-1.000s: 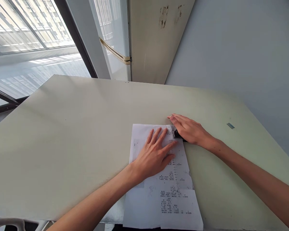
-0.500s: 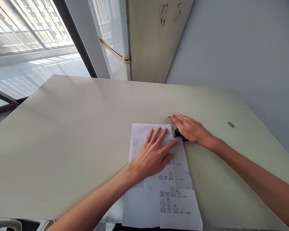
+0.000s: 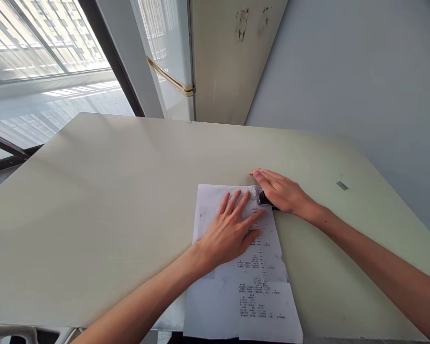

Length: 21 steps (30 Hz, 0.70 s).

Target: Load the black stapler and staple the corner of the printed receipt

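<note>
Printed paper sheets (image 3: 215, 306) lie on the table, the lower end reaching over its front edge. My left hand (image 3: 232, 231) rests flat on the upper part of the paper, fingers spread. At the paper's top right edge is a black stapler (image 3: 263, 198), its metal front end over the sheet. My right hand (image 3: 281, 191) lies palm down on top of the stapler, fingers stretched out and close together, covering most of it. Whether a staple is in the paper cannot be seen.
The pale table (image 3: 111, 215) spreads around the paper. A small grey strip (image 3: 342, 186) is on its right side. Behind stand a refrigerator (image 3: 232, 71) and a wall (image 3: 361, 71). A chair part (image 3: 14, 332) shows at the lower left.
Both hands, the paper and the stapler keep the same places. Only a very slight shift of the whole view shows.
</note>
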{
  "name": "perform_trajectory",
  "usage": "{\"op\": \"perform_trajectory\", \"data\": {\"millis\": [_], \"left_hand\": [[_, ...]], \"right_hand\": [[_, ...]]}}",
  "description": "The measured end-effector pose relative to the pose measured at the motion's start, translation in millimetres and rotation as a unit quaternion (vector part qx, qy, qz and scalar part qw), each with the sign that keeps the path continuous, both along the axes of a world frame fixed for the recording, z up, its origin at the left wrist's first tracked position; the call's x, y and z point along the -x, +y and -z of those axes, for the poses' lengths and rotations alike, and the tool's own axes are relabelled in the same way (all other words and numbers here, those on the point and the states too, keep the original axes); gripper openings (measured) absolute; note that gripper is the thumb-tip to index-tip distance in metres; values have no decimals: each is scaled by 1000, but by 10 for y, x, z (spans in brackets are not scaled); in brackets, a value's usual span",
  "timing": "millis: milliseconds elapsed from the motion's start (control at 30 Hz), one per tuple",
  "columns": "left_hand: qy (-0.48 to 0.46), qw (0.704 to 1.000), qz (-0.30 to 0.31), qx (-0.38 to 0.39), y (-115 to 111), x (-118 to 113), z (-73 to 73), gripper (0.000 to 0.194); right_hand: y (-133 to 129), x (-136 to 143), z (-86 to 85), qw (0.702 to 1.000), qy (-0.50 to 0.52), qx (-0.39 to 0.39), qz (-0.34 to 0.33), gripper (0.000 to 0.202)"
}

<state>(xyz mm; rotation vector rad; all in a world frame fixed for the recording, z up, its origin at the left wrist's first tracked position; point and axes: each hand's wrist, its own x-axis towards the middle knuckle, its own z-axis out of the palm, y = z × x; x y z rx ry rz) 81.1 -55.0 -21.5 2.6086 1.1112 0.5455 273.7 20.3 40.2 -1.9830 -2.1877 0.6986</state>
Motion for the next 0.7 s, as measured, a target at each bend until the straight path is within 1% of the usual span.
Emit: {"op": "perform_trajectory", "data": {"millis": [233, 400, 700], "left_hand": [[-2, 1000, -4, -7, 0, -3, 28, 46], [-2, 1000, -5, -3, -2, -6, 14, 45], [-10, 1000, -7, 6, -13, -5, 12, 45]], "right_hand": [[8, 11, 20, 1000, -6, -8, -4, 64], [0, 23, 18, 1000, -7, -7, 0, 65], [0, 21, 69, 1000, -20, -18, 2, 62]]}}
